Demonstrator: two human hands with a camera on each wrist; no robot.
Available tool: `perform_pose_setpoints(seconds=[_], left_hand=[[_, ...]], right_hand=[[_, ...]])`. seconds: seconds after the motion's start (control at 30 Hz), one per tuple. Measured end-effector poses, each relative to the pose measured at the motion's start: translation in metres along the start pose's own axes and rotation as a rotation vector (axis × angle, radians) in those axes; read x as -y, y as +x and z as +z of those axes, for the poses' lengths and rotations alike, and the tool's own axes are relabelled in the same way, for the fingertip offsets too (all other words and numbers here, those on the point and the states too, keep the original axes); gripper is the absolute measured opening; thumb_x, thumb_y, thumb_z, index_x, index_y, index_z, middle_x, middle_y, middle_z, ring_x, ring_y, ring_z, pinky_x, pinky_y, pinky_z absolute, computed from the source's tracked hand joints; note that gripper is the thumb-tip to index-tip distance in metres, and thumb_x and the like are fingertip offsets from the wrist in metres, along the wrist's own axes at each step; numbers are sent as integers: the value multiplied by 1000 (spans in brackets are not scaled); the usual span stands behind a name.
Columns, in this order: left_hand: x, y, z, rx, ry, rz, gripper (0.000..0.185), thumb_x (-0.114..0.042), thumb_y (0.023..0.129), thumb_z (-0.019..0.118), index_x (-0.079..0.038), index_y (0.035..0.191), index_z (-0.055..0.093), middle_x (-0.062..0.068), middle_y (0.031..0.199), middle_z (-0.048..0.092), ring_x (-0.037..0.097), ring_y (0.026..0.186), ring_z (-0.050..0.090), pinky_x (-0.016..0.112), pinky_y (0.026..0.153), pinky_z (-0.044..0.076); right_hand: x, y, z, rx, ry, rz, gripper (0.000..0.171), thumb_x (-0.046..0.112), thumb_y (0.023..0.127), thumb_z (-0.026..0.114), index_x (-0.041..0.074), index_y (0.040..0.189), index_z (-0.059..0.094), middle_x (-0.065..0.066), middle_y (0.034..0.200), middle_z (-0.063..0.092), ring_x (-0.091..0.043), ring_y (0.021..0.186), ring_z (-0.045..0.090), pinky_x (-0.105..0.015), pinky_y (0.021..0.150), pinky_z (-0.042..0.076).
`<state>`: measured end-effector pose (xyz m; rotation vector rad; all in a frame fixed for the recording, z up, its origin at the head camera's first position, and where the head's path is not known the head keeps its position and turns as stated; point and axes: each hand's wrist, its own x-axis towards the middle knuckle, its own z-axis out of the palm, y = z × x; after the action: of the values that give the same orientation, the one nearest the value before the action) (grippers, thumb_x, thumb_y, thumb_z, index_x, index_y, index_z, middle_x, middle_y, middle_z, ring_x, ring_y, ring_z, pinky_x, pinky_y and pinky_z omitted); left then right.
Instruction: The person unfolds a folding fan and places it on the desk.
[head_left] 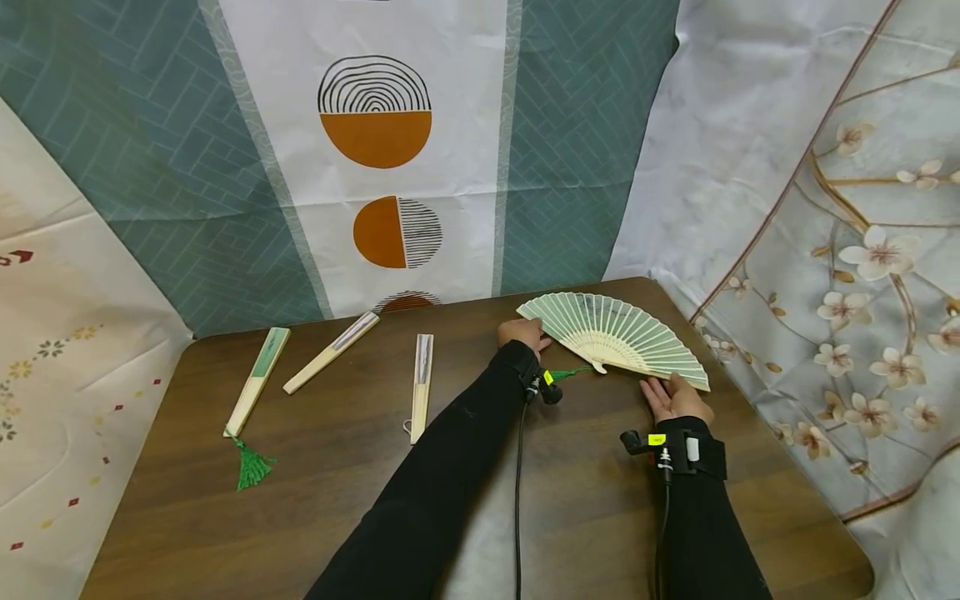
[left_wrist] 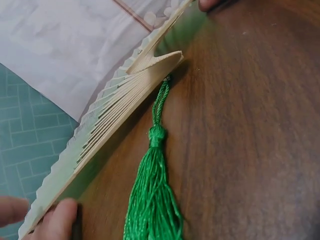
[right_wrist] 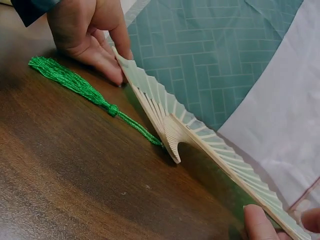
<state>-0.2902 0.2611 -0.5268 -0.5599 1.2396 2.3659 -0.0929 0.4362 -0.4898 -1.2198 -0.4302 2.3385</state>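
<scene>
Four fans lay on the brown table (head_left: 315, 467), and only one, the green open fan (head_left: 615, 333), was spread; it sat at the far right of the tabletop, near the floral cloth (head_left: 862, 275). Judging by that, roughly a quarter of the opening work looked done, with three closed fans left: the green-edged fan (head_left: 257, 380) with its tassel at far left, the slanted fan (head_left: 332, 352) beside it, and the middle fan (head_left: 422, 386).

The open fan's span ran from far left to near right, its pivot toward the person and its pleated arc pointing away toward the backdrop (head_left: 375, 150). Its green tassel (right_wrist: 85, 87) trailed left from the pivot.

The left hand (head_left: 522, 333) pinched the far-left end rib between thumb and fingers. The right hand (head_left: 675, 398) gripped the near-right end rib with its fingertips, palm turned up.
</scene>
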Motion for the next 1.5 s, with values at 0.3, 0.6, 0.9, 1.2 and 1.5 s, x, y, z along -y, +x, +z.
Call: perform_pose_setpoints(seconds=[0.3, 0.6, 0.9, 1.2, 1.5], left_hand=[[-18, -22, -11, -52, 261, 134, 33, -1, 108, 71, -6, 81, 53, 27, 120, 75, 45, 126, 78, 52, 107, 69], [-23, -29, -28, -10, 256, 126, 58, -2, 111, 67, 2, 166, 52, 24, 168, 59, 46, 148, 67, 51, 120, 63], [-32, -63, -44, 66, 373, 173, 59, -13, 115, 66, 3, 169, 48, 25, 164, 62, 45, 145, 66, 50, 125, 57], [-67, -81, -93, 207, 420, 267, 51, -14, 119, 56, 0, 167, 52, 27, 169, 57, 44, 158, 55, 55, 133, 49], [-125, -108, -168, 140, 718, 535, 47, -19, 116, 64, -10, 162, 63, 22, 163, 64, 40, 154, 60, 58, 129, 52]], right_hand=[[3, -5, -4, 30, -76, 25, 66, 32, 122, 49, 40, 181, 20, 15, 187, 29, -14, 169, 43, -42, 134, 43], [2, -26, -15, 39, -170, 16, 68, 40, 123, 40, 36, 183, 8, 14, 189, 24, -15, 172, 39, -45, 140, 37], [-16, -45, -20, 101, -224, 26, 70, 37, 123, 37, 51, 180, -2, 20, 190, 10, -12, 177, 24, -49, 145, 30], [-57, -62, -2, 120, -474, -81, 50, 40, 119, 46, 35, 168, 39, 17, 171, 39, -11, 150, 47, -44, 141, 36], [-99, -80, 36, 359, -722, -259, 72, 28, 119, 48, 21, 183, 16, 9, 145, 51, -4, 120, 59, -30, 107, 52]])
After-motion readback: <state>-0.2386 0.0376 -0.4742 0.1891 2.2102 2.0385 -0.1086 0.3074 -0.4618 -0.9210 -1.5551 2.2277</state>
